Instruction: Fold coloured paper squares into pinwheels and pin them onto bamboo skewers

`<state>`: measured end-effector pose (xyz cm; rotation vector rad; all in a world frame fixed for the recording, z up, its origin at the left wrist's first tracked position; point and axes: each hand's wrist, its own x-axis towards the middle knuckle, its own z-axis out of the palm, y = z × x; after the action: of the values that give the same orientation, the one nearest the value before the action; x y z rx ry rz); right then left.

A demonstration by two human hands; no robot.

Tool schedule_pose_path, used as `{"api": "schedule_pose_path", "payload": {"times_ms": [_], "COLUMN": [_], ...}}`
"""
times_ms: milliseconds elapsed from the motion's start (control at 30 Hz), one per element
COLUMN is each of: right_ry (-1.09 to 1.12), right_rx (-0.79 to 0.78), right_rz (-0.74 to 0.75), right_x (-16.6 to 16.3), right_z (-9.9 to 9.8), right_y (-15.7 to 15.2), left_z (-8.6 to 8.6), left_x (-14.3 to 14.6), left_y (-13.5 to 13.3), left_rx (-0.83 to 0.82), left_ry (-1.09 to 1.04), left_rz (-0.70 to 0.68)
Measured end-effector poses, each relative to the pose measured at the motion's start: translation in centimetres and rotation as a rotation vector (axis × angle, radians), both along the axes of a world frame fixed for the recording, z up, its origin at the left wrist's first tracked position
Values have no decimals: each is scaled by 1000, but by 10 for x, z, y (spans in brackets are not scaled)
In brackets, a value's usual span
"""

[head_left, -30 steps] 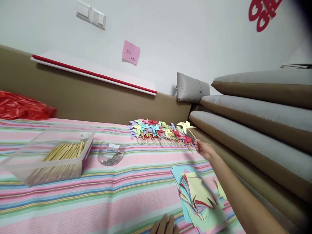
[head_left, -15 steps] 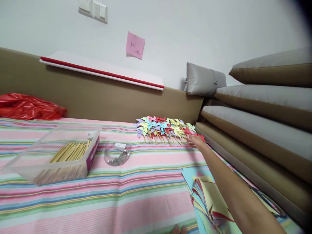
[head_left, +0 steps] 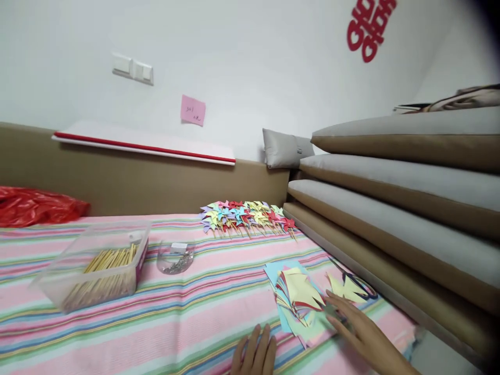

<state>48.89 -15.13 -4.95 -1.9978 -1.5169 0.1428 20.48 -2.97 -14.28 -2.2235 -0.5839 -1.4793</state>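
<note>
My left hand (head_left: 253,351) rests on the striped cloth at the bottom edge, fingers stretched out flat, with nothing in it. My right hand (head_left: 353,323) is over the right side of the paper pile, thumb and index finger around a small greyish thing (head_left: 331,312) too blurred to name. Just left of it lies a stack of cut paper squares (head_left: 299,289), slit at the corners, on top of light blue sheets (head_left: 273,272). Scissors (head_left: 361,285) with dark handles lie beyond the hand, on pale yellow paper pieces (head_left: 346,289).
Several paper pinwheels (head_left: 238,214) on sticks lie at the back. A clear plastic box (head_left: 97,276) of wooden sticks and a round clear container (head_left: 175,260) of small metal pieces stand left. Stacked cushions (head_left: 390,192) border the right side. A red plastic bag (head_left: 39,205) lies far left.
My right hand has come back from the pinwheels to the paper pile. More of my left hand shows now. The view has tilted up and turned right; a red pinwheel lies where the right hand was.
</note>
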Motion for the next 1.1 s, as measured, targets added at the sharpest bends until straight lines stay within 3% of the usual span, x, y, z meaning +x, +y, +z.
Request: {"api": "schedule_pose_path", "payload": {"times_ms": [100, 200, 400, 633, 933, 1100], "right_ry": [-100, -118, -101, -59, -78, -99], "right_rx": [36, 106, 77, 42, 17, 55], "right_rz": [-3, 26, 105, 191, 193, 123], "right_x": [-19, -35, -42, -45, -37, -40], "right_z": [-7, 9, 33, 28, 19, 18], "right_y": [-8, 5, 49, 56, 56, 62], "left_z": [18, 29, 24, 26, 34, 36], "left_x": [-16, -33, -49, -46, -56, -64], "left_y": [-10, -26, -49, -59, -61, -58], "left_rx": [7, -28, -97, -189, -266, -322], "left_ry": [106, 203, 362, 410, 492, 568], "left_rz": [9, 39, 110, 126, 41, -17]}}
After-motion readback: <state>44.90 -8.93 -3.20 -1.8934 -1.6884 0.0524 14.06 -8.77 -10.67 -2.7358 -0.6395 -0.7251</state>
